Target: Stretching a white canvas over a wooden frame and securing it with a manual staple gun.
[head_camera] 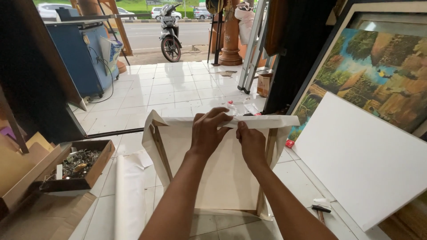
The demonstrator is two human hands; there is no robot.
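A wooden stretcher frame, made of plain pale timber bars, stands tilted on the white tiled floor with its top bar farthest from the camera. Off-white canvas cloth covers the frame's far face and shows through the opening as a smooth matte sheet; its loose margins fold over the top bar and hang in soft creases at the left and right corners. The left hand rests on the middle of the top bar, fingers curled over the folded canvas edge and pressing it down against the wood. The right hand sits just beside it, touching the same fold, fingers closed in a pinch on the cloth; whether anything small is held between them cannot be told. Near the frame's left edge a roll of the same pale cloth lies flat on the floor. Further left, a shallow brown cardboard box holds a tangle of small metal parts. On the right, a blank white stretched canvas leans in front of a framed landscape painting with glossy greens and browns. A small dark-headed tool lies on the tiles near the blank canvas's lower edge.
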